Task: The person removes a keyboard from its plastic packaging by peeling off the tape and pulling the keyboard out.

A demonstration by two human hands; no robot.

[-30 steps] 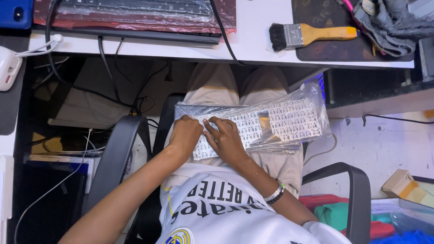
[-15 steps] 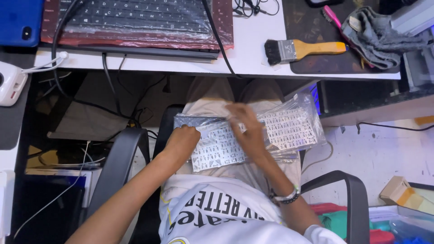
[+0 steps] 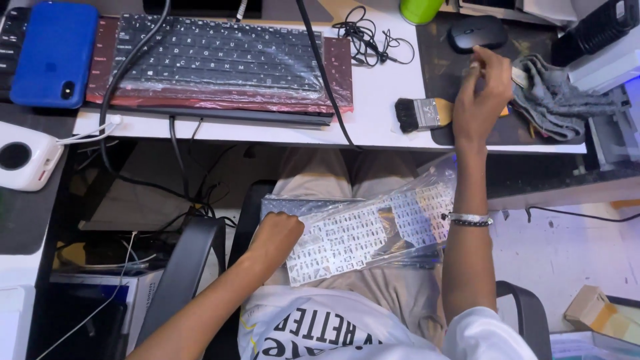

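A flat grey keyboard with white keys, wrapped in a clear plastic bag [image 3: 373, 230], lies across my lap. My left hand [image 3: 277, 237] rests on its left end, fingers curled down onto the plastic, holding it. My right hand [image 3: 481, 93] is up on the desk, over the yellow handle of a paintbrush with black bristles [image 3: 417, 115]. The handle is hidden under my palm, so a grip cannot be seen. A black mouse [image 3: 477, 33] sits just beyond my fingertips.
On the white desk [image 3: 380, 130] lie a black keyboard in plastic [image 3: 220, 57], a blue phone [image 3: 53, 53], tangled black earphones [image 3: 370, 37], a grey cloth [image 3: 557, 97] and a green cup [image 3: 420, 8]. Cables hang below. Black chair armrests [image 3: 180, 273] flank my legs.
My right hand left the bagged keyboard on my lap and rose to the desk, onto the brush handle. The left hand stayed on the keyboard's left end. My view tilted up toward the desk.
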